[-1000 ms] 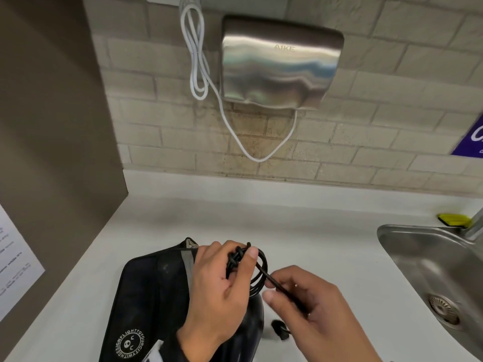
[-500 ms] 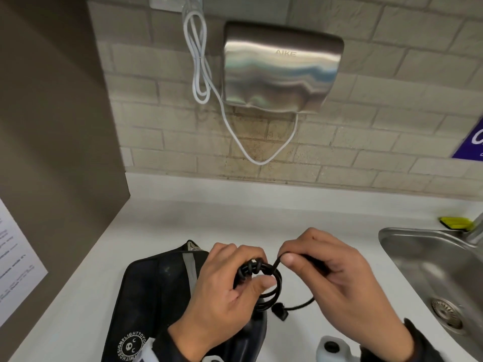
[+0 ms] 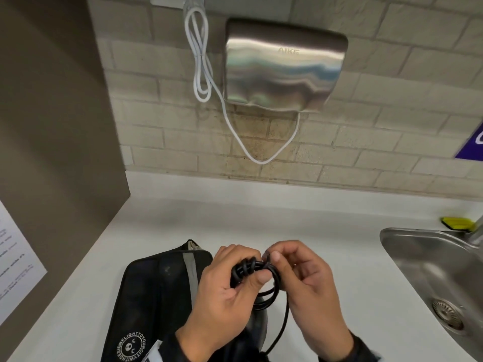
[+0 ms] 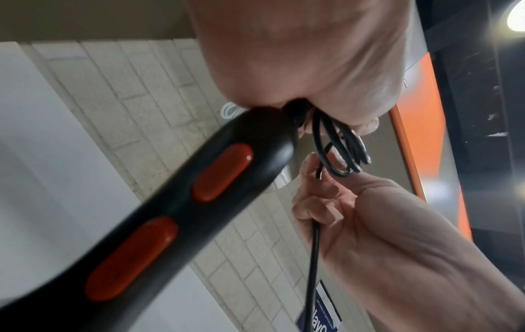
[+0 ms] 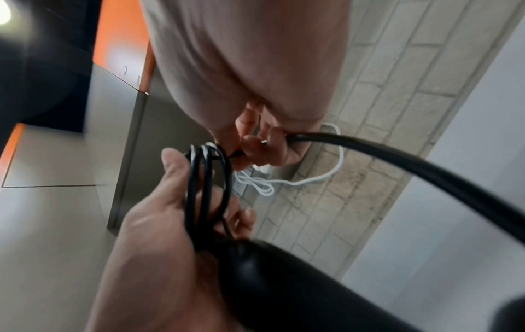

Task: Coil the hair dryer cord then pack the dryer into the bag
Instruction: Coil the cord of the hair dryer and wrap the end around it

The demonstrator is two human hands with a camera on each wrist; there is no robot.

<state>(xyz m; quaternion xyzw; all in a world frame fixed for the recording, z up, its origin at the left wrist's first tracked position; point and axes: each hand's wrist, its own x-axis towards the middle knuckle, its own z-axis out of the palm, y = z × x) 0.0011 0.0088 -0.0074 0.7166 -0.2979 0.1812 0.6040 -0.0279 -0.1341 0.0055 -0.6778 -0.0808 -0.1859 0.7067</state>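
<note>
My left hand (image 3: pixel 235 283) grips a bundle of black cord loops (image 3: pixel 257 273) above the counter, thumb pressed over the coils. My right hand (image 3: pixel 292 267) pinches the loose cord strand (image 3: pixel 283 322) right beside the bundle. In the left wrist view the black hair dryer handle (image 4: pixel 199 191) with two red buttons hangs from my left hand (image 4: pixel 298 67), the cord loops (image 4: pixel 340 146) next to it. The right wrist view shows the loops (image 5: pixel 207 186) and the loose strand (image 5: pixel 397 157) running from my right hand's fingers (image 5: pixel 261 146). A black bag (image 3: pixel 156 296) lies flat under my left hand.
A steel sink (image 3: pixel 431 270) is set into the white counter (image 3: pixel 261 220) at the right, with a yellow sponge (image 3: pixel 457 223) behind it. A metal hand dryer (image 3: pixel 285 71) with a white cable (image 3: pixel 201 61) hangs on the brick wall. A brown partition (image 3: pixel 52 126) stands to the left.
My right hand rose from low on the strand up to the bundle, carrying the cord around it. More turns now sit on the coil and the plug has dropped out of the head view.
</note>
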